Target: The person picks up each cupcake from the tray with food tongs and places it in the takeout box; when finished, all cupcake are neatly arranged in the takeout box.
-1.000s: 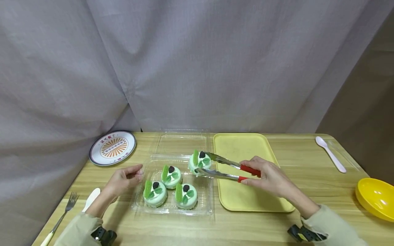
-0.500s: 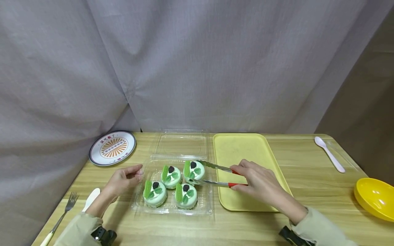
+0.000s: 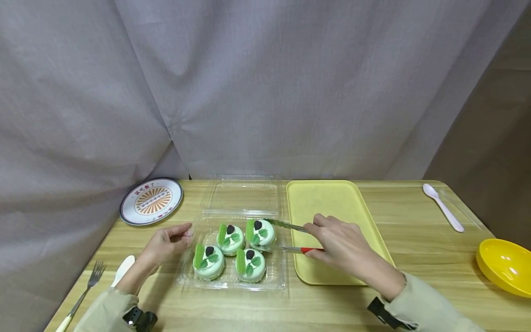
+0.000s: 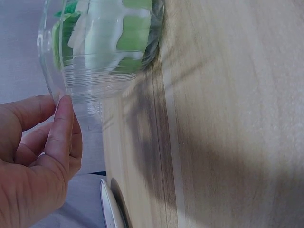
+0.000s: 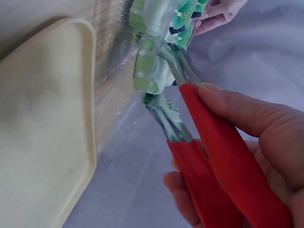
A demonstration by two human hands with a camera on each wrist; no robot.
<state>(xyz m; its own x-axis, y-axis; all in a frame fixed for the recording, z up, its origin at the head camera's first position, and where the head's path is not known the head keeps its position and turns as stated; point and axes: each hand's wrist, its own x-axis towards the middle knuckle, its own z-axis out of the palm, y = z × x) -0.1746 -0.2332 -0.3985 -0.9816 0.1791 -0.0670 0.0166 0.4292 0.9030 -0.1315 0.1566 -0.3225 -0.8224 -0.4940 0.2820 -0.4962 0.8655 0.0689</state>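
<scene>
My right hand (image 3: 342, 244) grips red-handled metal tongs (image 5: 213, 156) between thumb and fingers. The tips of the tongs stand on either side of a round green-and-white cake (image 3: 260, 233) at the back right of a clear plastic box (image 3: 271, 276). Three more such cakes sit in the box, each topped with a dark berry and green leaves. With thumb and fingertips my left hand (image 3: 166, 244) pinches the rim at the box's left side; the left wrist view shows this pinch on the clear rim (image 4: 59, 92). The box's lid (image 3: 244, 196) lies folded back behind it.
Right of the box lies a yellow tray (image 3: 304, 272), partly under my right hand. A patterned plate (image 3: 151, 201) is at the back left, with a fork (image 3: 85, 290) and a white utensil (image 3: 123, 267) nearer. At the right are a pink spoon (image 3: 444, 207) and a yellow bowl (image 3: 506, 265).
My right hand has come left and down with the tongs, lowering the fourth cake into the back right of the box. My left hand has stayed at the rim.
</scene>
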